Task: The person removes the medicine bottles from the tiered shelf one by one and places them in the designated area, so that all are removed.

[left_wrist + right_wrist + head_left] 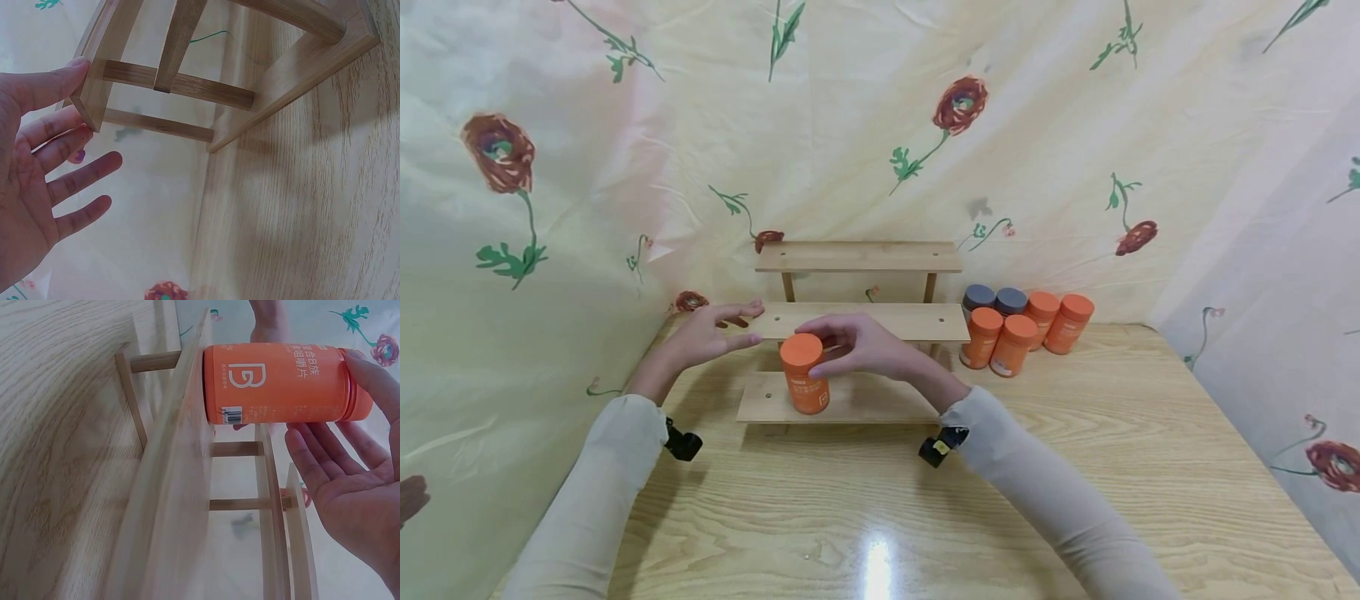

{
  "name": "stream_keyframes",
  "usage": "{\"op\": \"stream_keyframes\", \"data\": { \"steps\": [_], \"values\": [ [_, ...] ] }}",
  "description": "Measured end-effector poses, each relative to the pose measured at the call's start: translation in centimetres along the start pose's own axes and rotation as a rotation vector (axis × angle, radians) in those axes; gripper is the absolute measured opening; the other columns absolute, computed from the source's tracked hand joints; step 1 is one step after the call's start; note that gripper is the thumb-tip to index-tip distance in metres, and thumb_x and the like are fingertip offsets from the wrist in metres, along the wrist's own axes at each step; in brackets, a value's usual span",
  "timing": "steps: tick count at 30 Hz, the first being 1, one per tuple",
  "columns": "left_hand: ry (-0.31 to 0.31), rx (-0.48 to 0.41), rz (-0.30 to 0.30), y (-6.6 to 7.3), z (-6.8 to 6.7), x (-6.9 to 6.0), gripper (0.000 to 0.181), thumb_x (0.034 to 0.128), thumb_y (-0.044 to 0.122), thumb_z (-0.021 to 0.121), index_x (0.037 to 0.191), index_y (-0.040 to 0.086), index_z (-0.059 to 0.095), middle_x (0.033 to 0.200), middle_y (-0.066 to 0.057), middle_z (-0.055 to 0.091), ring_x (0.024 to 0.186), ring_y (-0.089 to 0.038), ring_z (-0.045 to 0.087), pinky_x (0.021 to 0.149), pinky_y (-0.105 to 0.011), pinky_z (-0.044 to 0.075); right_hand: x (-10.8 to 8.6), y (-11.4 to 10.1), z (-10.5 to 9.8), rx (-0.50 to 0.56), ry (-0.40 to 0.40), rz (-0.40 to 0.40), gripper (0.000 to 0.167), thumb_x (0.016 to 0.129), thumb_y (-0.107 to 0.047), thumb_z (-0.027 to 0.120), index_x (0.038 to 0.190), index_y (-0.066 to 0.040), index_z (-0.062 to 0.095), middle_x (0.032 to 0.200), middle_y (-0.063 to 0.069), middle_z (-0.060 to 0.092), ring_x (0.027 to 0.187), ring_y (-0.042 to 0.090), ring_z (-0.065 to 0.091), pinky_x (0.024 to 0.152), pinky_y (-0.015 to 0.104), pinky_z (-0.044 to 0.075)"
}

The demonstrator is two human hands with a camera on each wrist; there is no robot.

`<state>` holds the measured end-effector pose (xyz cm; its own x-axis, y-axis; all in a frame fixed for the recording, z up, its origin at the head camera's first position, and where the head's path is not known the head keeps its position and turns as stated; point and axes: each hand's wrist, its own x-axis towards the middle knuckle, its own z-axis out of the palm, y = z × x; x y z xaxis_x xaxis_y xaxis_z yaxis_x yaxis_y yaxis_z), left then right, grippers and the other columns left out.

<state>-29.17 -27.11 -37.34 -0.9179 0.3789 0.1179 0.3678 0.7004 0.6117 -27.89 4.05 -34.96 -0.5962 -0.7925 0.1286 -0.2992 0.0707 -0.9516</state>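
An orange supplement bottle point(806, 375) with an orange lid stands upright at the left part of the lowest board point(880, 400) of a wooden three-tier shelf. My right hand point(868, 346) holds it near the top, thumb and fingers on either side. In the right wrist view, the base of the bottle point(275, 382) meets the board. At the left end of the middle board point(865, 321), my left hand point(703, 335) grips the edges between thumb and index finger. The left wrist view shows the other fingers of that hand point(37, 156) spread apart beside the board end point(92, 103).
Right of the shelf stand several more bottles: orange-lidded ones point(1009, 346) and two with dark grey lids point(1011, 300). The shelf's top board point(857, 257) is close to the flower-patterned cloth point(850, 150). A wood-grain table point(820, 517) extends in front.
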Motion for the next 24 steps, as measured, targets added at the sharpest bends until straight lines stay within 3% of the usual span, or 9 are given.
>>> {"op": "stream_keyframes", "data": {
  "steps": [24],
  "values": [
    [-0.001,0.029,-0.006,0.3,0.0,-0.06,0.062,0.0967,0.034,0.07,0.149,0.005,0.052,0.159,-0.011,0.045,0.127,-0.038,0.06,0.11,-0.062,0.041,-0.4,-0.05,0.1,-0.009,0.014,0.03,0.05,0.087,-0.002,0.079,0.134,-0.004,0.064,0.129,0.013,0.069,0.114,0.021,0.07,0.099,0.037,0.057]
  ]
}}
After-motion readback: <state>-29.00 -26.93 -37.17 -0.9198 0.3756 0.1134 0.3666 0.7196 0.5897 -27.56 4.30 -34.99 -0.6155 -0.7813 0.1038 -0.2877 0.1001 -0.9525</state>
